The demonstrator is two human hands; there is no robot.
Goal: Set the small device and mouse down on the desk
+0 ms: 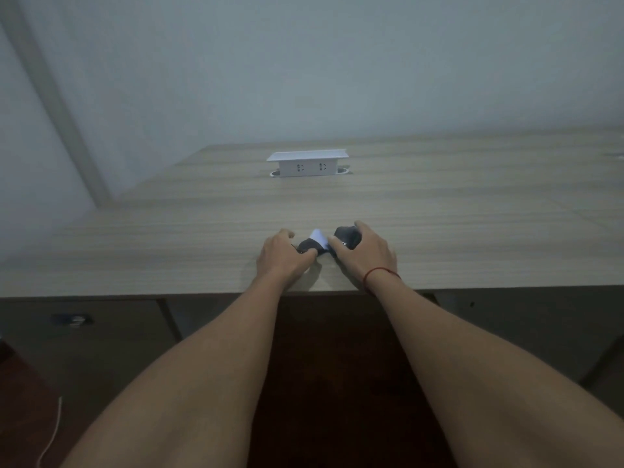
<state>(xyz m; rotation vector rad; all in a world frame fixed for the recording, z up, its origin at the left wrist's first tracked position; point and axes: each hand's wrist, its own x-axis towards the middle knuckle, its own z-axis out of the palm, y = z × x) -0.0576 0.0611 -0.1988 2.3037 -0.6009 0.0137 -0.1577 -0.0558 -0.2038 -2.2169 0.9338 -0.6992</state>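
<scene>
Two hands on one dark sock bundle (341, 243) | left hand (282, 253) pinches its near end, right hand (363, 253) curls round its far end, white label (319, 237) between my fingers | low on tabletop (439, 231) | keep grips snug, pull evenly.

Light wooden desk (439, 211) with a white socket box (306, 163) and dark cloth (309, 245).

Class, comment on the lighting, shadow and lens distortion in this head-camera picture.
Head view: dim, flat, bluish light, no glare; a soft shadow lies on the desk beneath the left hand and right hand; wide-angle stretch swells the forearms; the dark bundle they grip looks soft, its detail unclear.
</scene>
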